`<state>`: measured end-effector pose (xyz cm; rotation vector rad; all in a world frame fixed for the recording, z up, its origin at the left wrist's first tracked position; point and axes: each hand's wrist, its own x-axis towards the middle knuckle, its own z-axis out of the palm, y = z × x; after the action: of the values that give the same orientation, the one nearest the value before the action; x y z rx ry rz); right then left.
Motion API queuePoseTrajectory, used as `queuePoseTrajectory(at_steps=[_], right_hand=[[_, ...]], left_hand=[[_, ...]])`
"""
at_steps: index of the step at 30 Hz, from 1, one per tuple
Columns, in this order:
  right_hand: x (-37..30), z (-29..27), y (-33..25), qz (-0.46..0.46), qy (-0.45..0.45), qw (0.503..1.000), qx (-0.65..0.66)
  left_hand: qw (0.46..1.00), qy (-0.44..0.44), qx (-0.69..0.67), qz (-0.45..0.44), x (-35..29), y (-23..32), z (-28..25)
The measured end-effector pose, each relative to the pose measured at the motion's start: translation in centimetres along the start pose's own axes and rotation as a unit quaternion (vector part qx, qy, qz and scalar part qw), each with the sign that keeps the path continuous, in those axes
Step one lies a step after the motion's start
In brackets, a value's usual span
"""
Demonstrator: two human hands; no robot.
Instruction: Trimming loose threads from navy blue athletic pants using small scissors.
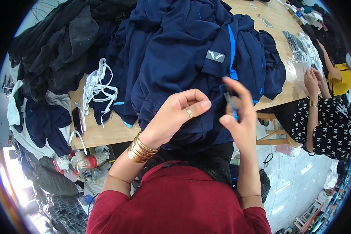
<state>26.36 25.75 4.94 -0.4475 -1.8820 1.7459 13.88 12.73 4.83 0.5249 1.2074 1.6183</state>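
Note:
My left hand (182,110) is closed, thumb and forefinger tips pinched together above the dark navy garments (160,58). Whatever is in that pinch, if anything, is too small to make out. Blurred by motion, my right hand (243,117) holds small thread snips (234,109) with a blue handle and a pale metal tip. They lie along the inside of its curled fingers. Just beyond my hands, a navy garment piece shows a bright blue stripe (232,50) and a grey rectangular patch (215,56). The two hands are apart.
White straps (99,91) lie left of the pile, near a phone (78,121) at the wooden table's (101,134) edge. Black cloth (62,43) is heaped at far left. At right, a co-worker's hands (314,80) are near grey and white pieces (300,48).

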Motion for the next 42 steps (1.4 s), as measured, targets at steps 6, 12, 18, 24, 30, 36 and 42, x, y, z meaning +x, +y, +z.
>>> queuePoseTrajectory(at_steps=[6,12,18,24,30,36,42], right_hand=[[0.8,-1.2,0.8,0.141,0.056,0.982,0.109],[0.8,-1.7,1.4,0.110,0.034,0.985,0.129],[0.6,-1.7,1.6,0.098,0.044,0.983,0.151],[0.3,-2.0,1.8,0.102,0.046,0.977,0.180],[-0.2,0.4,2.3,-0.015,0.046,0.973,-0.228],[-1.1,-0.5,-1.0,-0.124,0.055,0.950,-0.282],[-1.8,-0.9,-1.5,-0.187,0.011,0.889,-0.417]], left_hand=[[0.979,-0.093,0.178,-0.043,0.5,0.8,-1.9],[0.976,-0.105,0.189,-0.023,-1.0,2.2,-3.2],[0.984,-0.096,0.150,-0.020,-1.3,2.2,-2.9],[0.987,-0.095,0.127,-0.009,-1.7,2.1,-2.9],[0.994,-0.081,0.055,-0.045,-1.4,2.0,-1.5],[0.998,-0.024,0.053,-0.015,-1.6,1.9,-0.9],[0.997,-0.027,0.066,0.004,-1.5,1.7,-1.0]])
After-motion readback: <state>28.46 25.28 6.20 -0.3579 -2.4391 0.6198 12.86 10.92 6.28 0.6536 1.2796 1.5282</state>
